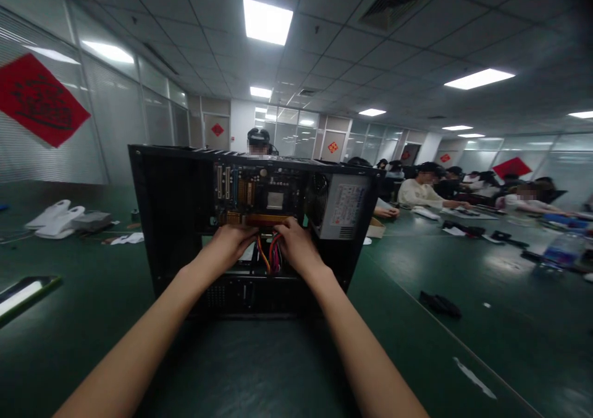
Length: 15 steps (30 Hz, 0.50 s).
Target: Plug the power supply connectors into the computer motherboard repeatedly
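Reaching with the left hand (pixel 231 244) and right hand (pixel 299 245) into the open computer case (pixel 173 211), bending fingers of both at the lower edge of the motherboard (pixel 257 183); not seeing fingertips clearly, not being able to tell pinching from mere touching. Seeing orange, red and magenta cables (pixel 273 254) hanging between both hands. Finding the case standing upright on the green table (pixel 398 338), straight ahead, open side facing this way. Not reading the label (pixel 352 199) on the power supply (pixel 331 217); print too small. Spotting dark markings on the red diamond sign (pixel 44 100) at left, not deciphering any. Finding the bottle (pixel 563 251) at far right too blurred for lettering. Seeing only the head of a person (pixel 258 137) above the case.
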Available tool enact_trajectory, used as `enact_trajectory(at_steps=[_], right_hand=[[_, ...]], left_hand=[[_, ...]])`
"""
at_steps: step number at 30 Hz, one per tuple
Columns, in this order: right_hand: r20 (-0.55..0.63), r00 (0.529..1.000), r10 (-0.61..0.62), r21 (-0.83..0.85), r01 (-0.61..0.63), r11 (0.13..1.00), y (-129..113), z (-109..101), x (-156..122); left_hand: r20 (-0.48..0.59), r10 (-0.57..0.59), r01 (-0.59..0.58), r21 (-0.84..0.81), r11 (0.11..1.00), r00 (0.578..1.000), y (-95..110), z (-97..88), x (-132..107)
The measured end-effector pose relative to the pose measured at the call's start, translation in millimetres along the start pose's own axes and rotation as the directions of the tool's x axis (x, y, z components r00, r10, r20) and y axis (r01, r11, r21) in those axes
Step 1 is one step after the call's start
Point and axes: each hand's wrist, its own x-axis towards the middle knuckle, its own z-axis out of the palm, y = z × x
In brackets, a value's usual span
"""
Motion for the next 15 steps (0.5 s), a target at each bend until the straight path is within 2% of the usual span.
enact_trajectory(at_steps=[3,6,11,15], right_hand=[[-0.025,0.999,0.048,0.014,-0.047,0.999,17,2,-1],[0.028,0.998,0.052,0.02,-0.053,0.998,24,5,0],[0.104,0.993,0.061,-0.039,-0.057,0.998,20,8,2],[0.141,0.987,0.077,-0.076,-0.067,0.995,16,6,3]], left_hand=[[0.086,-0.07,0.068,0.027,0.997,0.994,-5,6.2,0],[0.141,-0.125,0.114,0.087,0.99,0.982,-6,11.1,10],[0.34,-0.153,0.054,0.284,0.957,0.928,-3,20.1,33],[0.347,-0.165,0.043,0.333,0.942,0.923,-1,26.1,37]])
